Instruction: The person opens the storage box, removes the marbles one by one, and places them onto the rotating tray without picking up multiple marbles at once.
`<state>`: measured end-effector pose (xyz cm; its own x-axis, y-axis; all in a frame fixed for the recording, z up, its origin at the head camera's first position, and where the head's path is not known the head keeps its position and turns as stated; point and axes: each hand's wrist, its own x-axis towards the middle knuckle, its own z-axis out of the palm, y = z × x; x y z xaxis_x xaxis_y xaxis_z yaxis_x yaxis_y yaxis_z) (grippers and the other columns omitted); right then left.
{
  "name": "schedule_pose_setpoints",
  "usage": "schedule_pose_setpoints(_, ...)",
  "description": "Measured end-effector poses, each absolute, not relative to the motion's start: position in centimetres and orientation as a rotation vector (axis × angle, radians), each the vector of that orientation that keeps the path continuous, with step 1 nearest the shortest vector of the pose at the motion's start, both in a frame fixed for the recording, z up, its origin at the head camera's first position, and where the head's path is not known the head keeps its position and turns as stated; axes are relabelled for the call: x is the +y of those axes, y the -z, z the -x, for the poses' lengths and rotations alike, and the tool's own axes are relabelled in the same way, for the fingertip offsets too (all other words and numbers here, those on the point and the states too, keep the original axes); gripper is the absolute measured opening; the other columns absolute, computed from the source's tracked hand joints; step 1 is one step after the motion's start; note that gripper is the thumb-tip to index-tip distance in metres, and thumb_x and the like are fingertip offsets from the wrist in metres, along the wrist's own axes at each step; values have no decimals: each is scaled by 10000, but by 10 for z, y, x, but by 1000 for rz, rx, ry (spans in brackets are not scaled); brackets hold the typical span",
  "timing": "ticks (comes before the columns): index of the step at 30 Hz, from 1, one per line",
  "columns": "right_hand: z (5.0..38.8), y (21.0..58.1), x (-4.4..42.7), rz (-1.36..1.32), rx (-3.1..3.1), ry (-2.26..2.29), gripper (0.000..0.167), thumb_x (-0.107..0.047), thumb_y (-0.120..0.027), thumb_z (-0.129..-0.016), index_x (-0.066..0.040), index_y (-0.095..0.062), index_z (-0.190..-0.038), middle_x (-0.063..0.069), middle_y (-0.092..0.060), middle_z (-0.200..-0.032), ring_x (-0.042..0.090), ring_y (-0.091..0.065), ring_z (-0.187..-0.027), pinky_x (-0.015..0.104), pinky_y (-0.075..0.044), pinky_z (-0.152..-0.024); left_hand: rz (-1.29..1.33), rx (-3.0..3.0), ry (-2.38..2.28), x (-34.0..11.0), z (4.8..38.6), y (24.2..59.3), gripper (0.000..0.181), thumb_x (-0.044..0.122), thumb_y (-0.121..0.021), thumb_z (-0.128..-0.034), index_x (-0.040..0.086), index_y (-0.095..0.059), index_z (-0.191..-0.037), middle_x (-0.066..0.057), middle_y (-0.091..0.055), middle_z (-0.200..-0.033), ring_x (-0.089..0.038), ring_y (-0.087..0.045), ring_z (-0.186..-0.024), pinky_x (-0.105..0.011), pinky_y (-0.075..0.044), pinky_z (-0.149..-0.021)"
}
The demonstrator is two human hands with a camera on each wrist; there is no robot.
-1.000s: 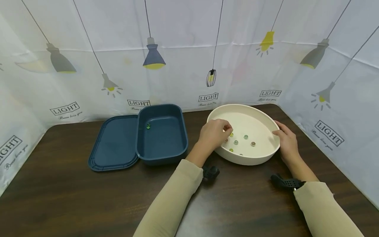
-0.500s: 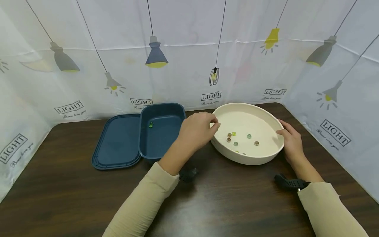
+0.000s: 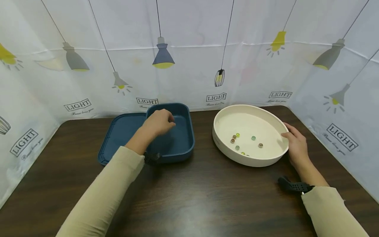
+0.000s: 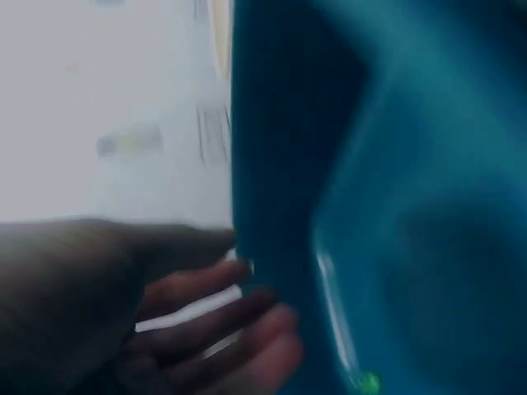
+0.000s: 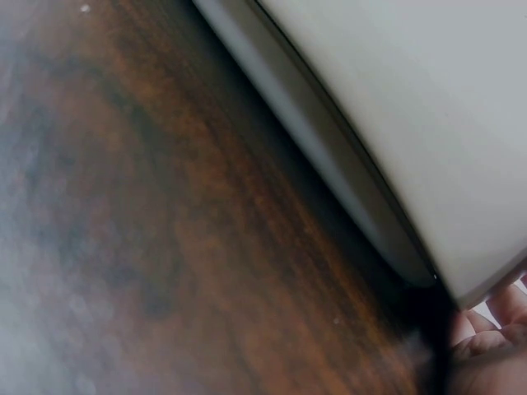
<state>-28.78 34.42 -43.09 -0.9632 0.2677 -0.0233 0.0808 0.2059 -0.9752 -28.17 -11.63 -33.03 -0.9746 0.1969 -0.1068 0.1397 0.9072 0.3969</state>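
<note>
My left hand [image 3: 160,122] is over the dark blue rectangular container [image 3: 187,144], thumb and fingertips together. In the left wrist view, a small glint shows at the fingertips of the left hand [image 4: 206,304], from a marble mostly hidden there. A green marble [image 4: 368,382] lies inside the container at the bottom of that view. My right hand [image 3: 297,144] grips the right rim of the round cream basin [image 3: 250,161], thumb inside and fingers outside. Several glass marbles, among them a brown one [image 3: 260,145] and a pale green one [image 3: 253,138], lie on the basin's floor.
A dark blue lid [image 3: 127,126] lies flat left of the container, partly behind my left forearm. Both vessels stand on a dark wooden table [image 3: 189,197]. White cloth [image 3: 189,75] printed with lamps hangs behind and at the sides.
My left hand has lifted out of the cream basin and moved left over the blue container, fingertips kept together. My right hand keeps holding the basin's rim. The head view has shifted slightly.
</note>
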Motion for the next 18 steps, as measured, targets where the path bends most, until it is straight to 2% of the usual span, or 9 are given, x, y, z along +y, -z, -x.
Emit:
schedule_pose_setpoints(4, 287, 432, 346, 334, -2337, -1831, 551, -154, -411, -1033, -141, -358, -1581, 111, -291, -1664, 173, -424, -1457, 33, -476, -852, -315, 2842, -597, -139, 297, 331, 375, 140, -565, -1026, 3, -596, -1374, -182, -608, -1396, -352, -588, -1275, -484, -501, -1051)
schedule_pose_setpoints(11, 286, 430, 347, 315, -2311, -1863, 545, -154, -422, -1034, -140, -370, -1576, 107, -297, -1663, 152, -444, -1434, 33, -476, -852, -302, 2849, -379, -150, 310, 330, 384, -22, -565, -973, 7, -625, -1351, -196, -610, -1387, -355, -605, -1234, -472, -529, -1003)
schedule_pose_setpoints(15, 285, 430, 347, 309, -2309, -1860, 546, -142, -433, -1027, -128, -381, -1570, 127, -310, -1654, 119, -482, -1385, 28, -473, -808, -289, 2834, -242, -149, 318, 333, 381, -36, -555, -985, 27, -624, -1354, -176, -593, -1417, -347, -599, -1254, -464, -530, -1008)
schedule_pose_setpoints(18, 284, 431, 347, 321, -2324, -1832, 546, -148, -434, -1025, -134, -385, -1569, 135, -316, -1650, 123, -488, -1382, 30, -473, -813, -313, 2845, -150, -145, 323, 335, 351, -44, -551, -987, 32, -649, -1316, -165, -626, -1368, -331, -616, -1220, -455, -533, -1000)
